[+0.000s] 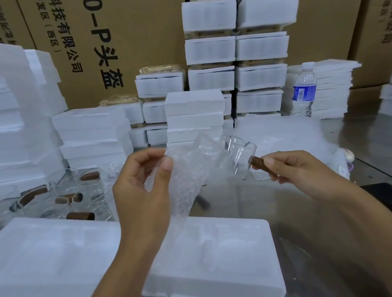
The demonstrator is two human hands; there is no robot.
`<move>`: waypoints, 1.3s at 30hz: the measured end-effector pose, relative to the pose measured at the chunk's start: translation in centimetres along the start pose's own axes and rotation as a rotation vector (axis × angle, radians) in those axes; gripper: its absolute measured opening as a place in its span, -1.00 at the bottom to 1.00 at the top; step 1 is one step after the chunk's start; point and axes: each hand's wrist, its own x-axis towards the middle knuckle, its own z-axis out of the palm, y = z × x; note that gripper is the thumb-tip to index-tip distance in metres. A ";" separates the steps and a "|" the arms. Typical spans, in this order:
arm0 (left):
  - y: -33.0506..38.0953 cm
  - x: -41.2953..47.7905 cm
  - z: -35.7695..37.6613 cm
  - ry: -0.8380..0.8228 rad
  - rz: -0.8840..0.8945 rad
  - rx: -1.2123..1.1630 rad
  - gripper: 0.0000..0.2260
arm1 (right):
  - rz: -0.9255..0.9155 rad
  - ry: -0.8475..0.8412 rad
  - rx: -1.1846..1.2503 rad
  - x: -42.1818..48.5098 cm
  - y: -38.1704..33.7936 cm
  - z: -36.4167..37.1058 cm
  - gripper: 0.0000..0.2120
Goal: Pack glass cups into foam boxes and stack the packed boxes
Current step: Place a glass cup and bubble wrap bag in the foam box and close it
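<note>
**A Glass Cup Is Held at the Mouth of a Bubble Bag**

Big brown cartons (153, 31) are seen far behind the open foam box (226, 261). Tall piles of packed boxes (236, 54) are stacked in front of them. The foam box is laid on the shiny table (317, 208), closest of all, and its hollow spaces are not filled yet. More cups (69, 195) are set down just past its far left corner. A water bottle (303, 88) is stood far behind it, to the right.

Above the far edge of the foam box, a bubble bag (192, 170) is pinched between the thumb and fingers of the left hand (144, 192). Right of the bag, the glass cup (236, 153) is held on its side. Its brown wooden handle (258, 162) is gripped by the right hand (298, 169). The two hands are apart. It cannot be told if the cup is inside the bag yet.

The cup looks ready to be bagged. The bag's mouth should be pulled wide open. The cup should be pushed in slowly and straight, with the handle held tight. It is best done low over the soft foam, so a slip would not break the glass.
</note>
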 end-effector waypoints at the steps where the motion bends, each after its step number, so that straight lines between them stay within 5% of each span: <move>1: -0.1 0.0 0.0 -0.018 0.001 0.001 -0.82 | -0.002 0.012 -0.026 0.0 -0.1 0.1 -0.76; 13: -0.4 -1.0 0.4 -0.385 0.121 0.219 -0.74 | 0.015 0.036 0.071 0.1 -0.7 2.8 -0.76; 22: -0.6 -1.0 0.5 -0.290 0.027 0.330 -0.88 | 0.016 0.028 0.186 0.1 -0.9 3.9 -0.75; 29: -1.6 -0.7 -0.2 -0.394 -0.055 0.616 -0.71 | 0.033 0.104 0.226 0.1 -0.8 3.8 -0.76; 34: -1.1 -0.7 -0.2 -0.357 -0.047 0.550 -0.61 | 0.032 0.092 0.243 0.0 -0.8 3.6 -0.76; 39: -0.8 0.0 -0.2 -0.135 -0.094 0.331 -0.62 | 0.028 0.071 0.204 0.0 -0.6 2.9 -0.77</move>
